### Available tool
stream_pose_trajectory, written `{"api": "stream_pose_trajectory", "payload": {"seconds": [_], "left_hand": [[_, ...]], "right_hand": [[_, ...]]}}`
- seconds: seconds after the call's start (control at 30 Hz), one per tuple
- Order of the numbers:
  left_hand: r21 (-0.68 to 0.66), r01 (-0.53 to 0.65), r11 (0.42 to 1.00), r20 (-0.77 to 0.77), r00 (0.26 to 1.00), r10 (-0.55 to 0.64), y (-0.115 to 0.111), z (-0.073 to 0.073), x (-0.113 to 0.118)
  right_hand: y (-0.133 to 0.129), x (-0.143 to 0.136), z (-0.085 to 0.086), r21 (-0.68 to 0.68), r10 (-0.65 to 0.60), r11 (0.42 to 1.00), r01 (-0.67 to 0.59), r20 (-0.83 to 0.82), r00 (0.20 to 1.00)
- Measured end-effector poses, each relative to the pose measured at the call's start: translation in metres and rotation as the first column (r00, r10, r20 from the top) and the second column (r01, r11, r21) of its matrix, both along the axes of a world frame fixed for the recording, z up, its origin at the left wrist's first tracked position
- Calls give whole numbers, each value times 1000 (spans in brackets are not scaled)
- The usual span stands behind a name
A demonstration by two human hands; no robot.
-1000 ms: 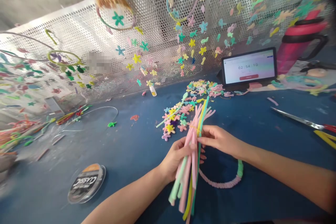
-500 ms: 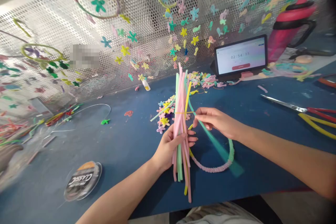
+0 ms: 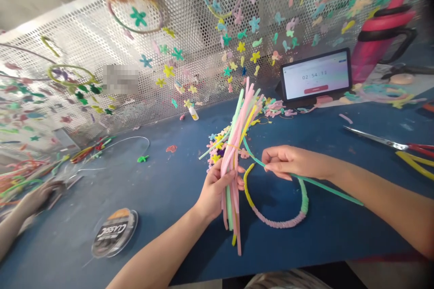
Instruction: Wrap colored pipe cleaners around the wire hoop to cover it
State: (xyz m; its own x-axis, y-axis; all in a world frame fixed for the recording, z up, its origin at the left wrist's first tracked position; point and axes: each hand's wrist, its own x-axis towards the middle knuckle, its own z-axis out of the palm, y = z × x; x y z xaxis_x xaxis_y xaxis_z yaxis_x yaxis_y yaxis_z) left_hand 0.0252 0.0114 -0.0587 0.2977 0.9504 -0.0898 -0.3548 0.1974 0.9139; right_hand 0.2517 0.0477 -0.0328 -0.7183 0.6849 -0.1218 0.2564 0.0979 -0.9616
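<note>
While the left hand [image 3: 217, 187] stays closed around the lower half of a bundle of pastel pipe cleaners [image 3: 237, 140], held nearly upright and banded by a thin yellow tie just above the fingers, the right hand [image 3: 288, 162] has drawn a single green pipe cleaner [image 3: 325, 185] almost clear of it. Half a second earlier that stem was a blur swinging out from the bundle; now it runs from the tie, through the pinched right thumb and fingertips, and along the right forearm, only its upper end still at the bundle. One stem is thus singled out, the rest still gripped. Beneath and between the hands lies a partly wrapped ring [image 3: 281, 221], pink and green, on the blue table [image 3: 162, 189]. Beyond the bundle lie small loose flowers [image 3: 217, 144]; far to the left, another person's hand [image 3: 37, 196] rests on the table.
</note>
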Motion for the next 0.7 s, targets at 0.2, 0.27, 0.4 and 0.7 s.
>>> {"api": "stream_pose_trajectory", "payload": {"seconds": [0.2, 0.27, 0.4, 0.7], "left_hand": [[-1, 23, 1000, 4, 1000, -23, 2, -1, -2], [-14, -5, 1000, 23, 1000, 5, 2, 0, -3], [-26, -73, 997, 73, 995, 75, 5, -1, -4], [-15, -238, 971, 143, 961, 237, 20, 2, -18]], "right_hand": [[-10, -9, -2, 61, 86, 994, -91, 82, 993], [-12, -10, 0, 73, 131, 987, -140, 126, 983], [-14, -8, 4, 59, 182, 979, -195, 174, 968], [-14, 5, 6, -31, 530, 843, -538, 228, 817]]}}
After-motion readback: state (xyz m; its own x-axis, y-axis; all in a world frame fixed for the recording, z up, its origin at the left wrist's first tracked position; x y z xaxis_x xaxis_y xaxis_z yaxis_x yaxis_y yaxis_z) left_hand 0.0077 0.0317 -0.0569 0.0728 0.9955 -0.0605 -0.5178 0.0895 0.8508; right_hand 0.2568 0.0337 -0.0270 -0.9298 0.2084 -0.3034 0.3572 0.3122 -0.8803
